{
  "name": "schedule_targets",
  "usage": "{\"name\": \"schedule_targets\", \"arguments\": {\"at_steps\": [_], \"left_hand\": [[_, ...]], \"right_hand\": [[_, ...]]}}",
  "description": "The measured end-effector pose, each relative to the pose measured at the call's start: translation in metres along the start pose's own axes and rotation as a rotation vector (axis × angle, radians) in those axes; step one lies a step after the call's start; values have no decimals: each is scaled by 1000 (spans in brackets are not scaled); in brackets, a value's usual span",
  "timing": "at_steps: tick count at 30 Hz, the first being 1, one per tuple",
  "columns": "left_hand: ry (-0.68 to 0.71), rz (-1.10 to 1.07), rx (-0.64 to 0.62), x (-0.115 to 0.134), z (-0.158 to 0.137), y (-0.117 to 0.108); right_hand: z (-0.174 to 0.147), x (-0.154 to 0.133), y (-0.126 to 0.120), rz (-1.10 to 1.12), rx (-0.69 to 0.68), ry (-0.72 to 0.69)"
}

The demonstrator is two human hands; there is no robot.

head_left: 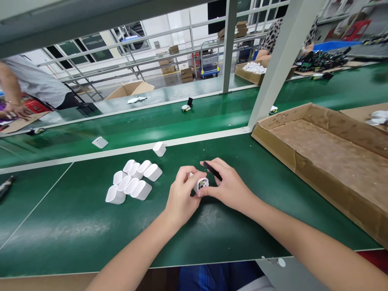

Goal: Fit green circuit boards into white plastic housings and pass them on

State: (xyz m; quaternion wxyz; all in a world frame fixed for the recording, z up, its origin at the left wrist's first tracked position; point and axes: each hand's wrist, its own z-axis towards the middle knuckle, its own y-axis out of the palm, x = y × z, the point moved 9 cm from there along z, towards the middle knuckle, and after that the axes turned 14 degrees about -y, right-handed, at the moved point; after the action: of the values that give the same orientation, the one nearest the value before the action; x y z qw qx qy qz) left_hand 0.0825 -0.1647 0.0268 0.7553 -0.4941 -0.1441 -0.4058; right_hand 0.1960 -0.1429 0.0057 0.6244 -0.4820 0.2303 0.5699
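We sit at a green tabletop [75, 226] under a grey metal frame [273, 68], with a green belt [136, 125] running just beyond. Across it we see cartons [130, 89], a blue cart [209, 69], and bright windows [91, 44].

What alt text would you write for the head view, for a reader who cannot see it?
Two bare hands, left hand and right hand, hold a small white casing over a green workbench; the right also holds a black tool. White casings cluster left, a cardboard tray lies right.
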Motion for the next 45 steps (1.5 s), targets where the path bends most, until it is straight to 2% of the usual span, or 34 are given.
{"name": "schedule_targets", "arguments": {"at_steps": [3,4,6,8,10,13,15,19,23,28,35,45], "left_hand": [[-113,-43,-70,-6,3,6],[-162,-68,-94,-9,4,8],[-234,-113,-120,-13,6,9],[-264,-139,-115,-15,8,6],[-285,-143,-103,-17,10,2],[-325,-130,-86,-22,12,-1],[-342,-144,-87,-24,12,-1],[-351,-179,-97,-25,12,1],[-354,-171,-105,-26,12,2],[-344,-161,-95,-25,12,0],[-306,-132,-104,-19,11,1],[-322,-148,-82,-20,12,-5]], "right_hand": [[4,7,1,50,-33,11],[6,8,-2,81,-7,3],[10,10,-16,113,122,-34],[12,11,-30,54,235,-90],[14,13,-30,-104,185,-126],[16,18,-21,-374,-12,-97],[16,11,-25,-418,-17,-113],[12,-26,-42,-151,175,-280],[8,-44,-34,30,108,-365],[6,-47,-27,-15,75,-436],[5,-47,-24,-72,69,-436],[4,-48,-27,-46,92,-438]]}}
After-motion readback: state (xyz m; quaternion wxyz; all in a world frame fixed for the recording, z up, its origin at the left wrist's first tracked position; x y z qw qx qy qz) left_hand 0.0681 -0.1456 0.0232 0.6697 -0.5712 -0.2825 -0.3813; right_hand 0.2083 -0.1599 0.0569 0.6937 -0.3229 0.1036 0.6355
